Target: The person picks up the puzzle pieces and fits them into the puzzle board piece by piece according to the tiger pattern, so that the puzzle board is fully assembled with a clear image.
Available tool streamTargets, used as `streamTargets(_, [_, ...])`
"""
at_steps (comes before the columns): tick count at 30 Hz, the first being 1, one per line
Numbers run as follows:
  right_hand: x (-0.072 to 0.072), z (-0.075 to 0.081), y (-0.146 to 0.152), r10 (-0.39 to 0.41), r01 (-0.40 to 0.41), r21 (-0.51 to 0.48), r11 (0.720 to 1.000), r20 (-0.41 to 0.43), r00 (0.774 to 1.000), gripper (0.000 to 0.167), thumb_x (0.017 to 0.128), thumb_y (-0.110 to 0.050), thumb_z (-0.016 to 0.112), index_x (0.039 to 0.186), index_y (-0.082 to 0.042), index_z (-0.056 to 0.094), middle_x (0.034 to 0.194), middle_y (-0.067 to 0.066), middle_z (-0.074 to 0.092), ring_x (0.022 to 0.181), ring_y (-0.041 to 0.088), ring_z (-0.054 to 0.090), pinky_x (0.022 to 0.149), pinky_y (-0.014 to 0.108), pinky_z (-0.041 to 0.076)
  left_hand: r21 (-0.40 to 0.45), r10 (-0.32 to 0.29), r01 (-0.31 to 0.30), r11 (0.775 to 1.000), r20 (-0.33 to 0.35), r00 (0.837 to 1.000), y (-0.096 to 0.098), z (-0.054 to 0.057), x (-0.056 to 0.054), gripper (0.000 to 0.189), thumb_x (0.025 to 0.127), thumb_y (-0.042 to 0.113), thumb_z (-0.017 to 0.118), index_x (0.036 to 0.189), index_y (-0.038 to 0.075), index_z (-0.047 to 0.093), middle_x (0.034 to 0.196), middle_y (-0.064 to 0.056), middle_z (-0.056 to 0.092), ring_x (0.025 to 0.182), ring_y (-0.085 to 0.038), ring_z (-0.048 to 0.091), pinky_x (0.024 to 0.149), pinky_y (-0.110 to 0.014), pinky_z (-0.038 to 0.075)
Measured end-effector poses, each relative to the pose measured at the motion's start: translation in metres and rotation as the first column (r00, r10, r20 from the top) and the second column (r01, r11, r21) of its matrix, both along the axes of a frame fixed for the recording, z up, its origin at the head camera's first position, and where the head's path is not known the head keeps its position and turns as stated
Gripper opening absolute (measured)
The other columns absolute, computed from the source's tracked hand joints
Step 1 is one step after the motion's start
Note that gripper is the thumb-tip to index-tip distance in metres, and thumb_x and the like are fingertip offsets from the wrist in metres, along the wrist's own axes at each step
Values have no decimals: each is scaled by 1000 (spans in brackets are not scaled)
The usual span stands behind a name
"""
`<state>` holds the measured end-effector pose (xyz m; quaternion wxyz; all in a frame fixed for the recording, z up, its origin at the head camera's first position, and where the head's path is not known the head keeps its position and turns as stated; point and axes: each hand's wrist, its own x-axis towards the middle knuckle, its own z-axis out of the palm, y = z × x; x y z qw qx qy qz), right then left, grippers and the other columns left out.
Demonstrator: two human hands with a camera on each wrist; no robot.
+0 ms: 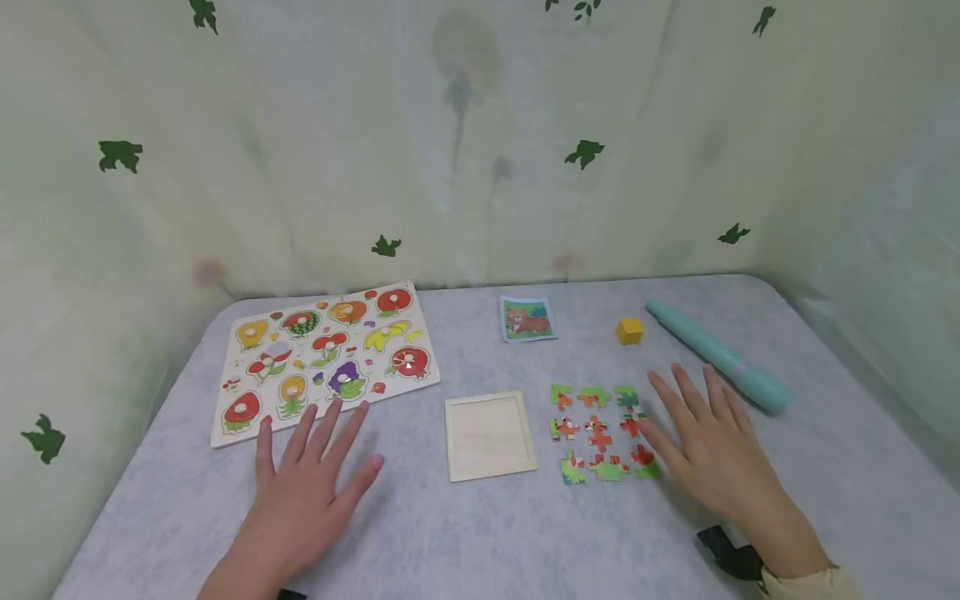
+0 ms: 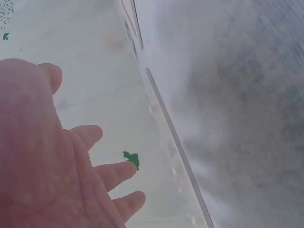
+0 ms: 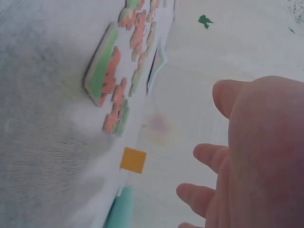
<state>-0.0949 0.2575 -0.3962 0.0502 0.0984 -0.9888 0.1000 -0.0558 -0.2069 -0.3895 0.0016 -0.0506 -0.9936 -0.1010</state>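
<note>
My left hand (image 1: 303,492) has its fingers spread, palm down, just in front of the fruit puzzle board (image 1: 360,396). In the left wrist view the palm (image 2: 42,156) holds nothing, and the board's edge (image 2: 178,142) shows beside it. My right hand (image 1: 712,454), fingers also spread, hovers at the right side of several loose jigsaw pieces (image 1: 597,435) in green and orange-red. Those jigsaw pieces (image 3: 102,71) lie apart from the hand in the right wrist view. Between the hands is a shallow square wooden tray (image 1: 491,437) with a raised rim.
A small picture card (image 1: 527,320) with a reddish animal lies at the back. Right of it are a yellow cube (image 1: 629,331) and a long teal object (image 1: 712,350) with a wider near end. A patterned curtain (image 1: 480,150) hangs behind the grey table (image 1: 465,533).
</note>
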Motion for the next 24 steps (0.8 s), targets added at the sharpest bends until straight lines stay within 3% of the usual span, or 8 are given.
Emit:
streamTargets(7, [-10,14,-8,74,-76,-41,996,-51,996,76,102,-50,58,163,-13,32,166,24,29,155,50,16,117,73,26,29,-11,11,1000,-13,1000,-5,12,-8,81,100,63,52,165,23,26,168,-22,26,152,-50,17,118,-77,1])
streamTargets(15, [-20,28,-17,145,-148,-69,987,-46,988,70,101,-44,63,159,-12,39,162,21,38,146,45,36,112,69,39,135,-65,70,988,-41,997,1,23,-19,80,101,58,56,165,21,27,165,-20,33,151,-46,26,119,-73,17])
streamTargets(19, [-28,34,-23,193,-195,-75,978,-37,980,66,101,-41,66,156,-14,44,158,18,44,144,42,42,110,64,45,274,-98,101,956,-24,995,7,21,-27,78,101,52,60,164,18,28,163,-17,38,149,-43,33,117,-72,28])
streamTargets(24, [-42,42,-32,247,-249,-69,966,-37,968,63,98,-35,72,152,-12,50,151,17,53,137,40,51,106,61,50,459,-100,75,885,31,994,18,17,-39,74,102,41,64,163,17,30,163,-13,39,148,-39,38,115,-67,38])
